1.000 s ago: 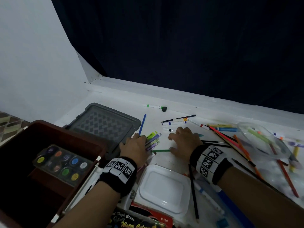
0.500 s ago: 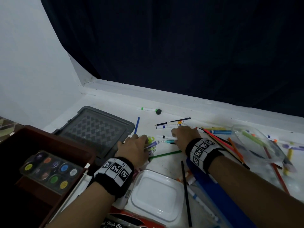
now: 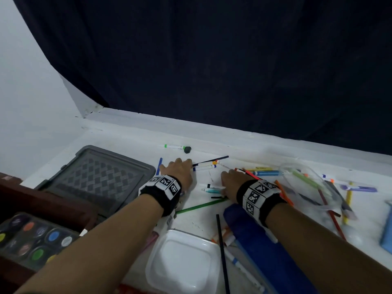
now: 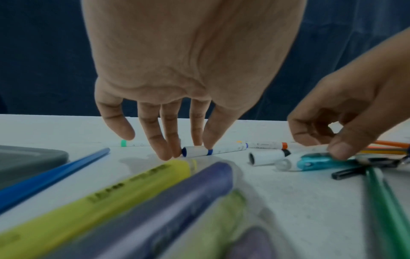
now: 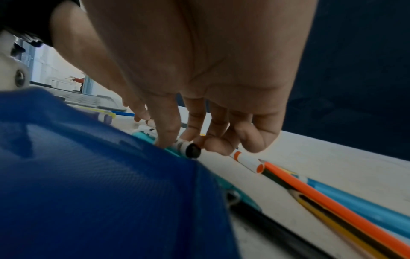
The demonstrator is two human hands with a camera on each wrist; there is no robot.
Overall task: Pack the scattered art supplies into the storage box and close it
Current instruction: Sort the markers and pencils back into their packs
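I see my left hand (image 3: pixel 180 170) just right of the grey lid (image 3: pixel 95 179), fingertips at a blue-banded marker (image 3: pixel 204 167); right of that, my right hand (image 3: pixel 232 180) lies over a teal pen (image 3: pixel 212 190).

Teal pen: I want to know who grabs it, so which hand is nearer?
Right. The right hand has its thumb on the teal pen, fingers curled over it. The left hand is off to the pen's left, fingertips at a blue-banded marker.
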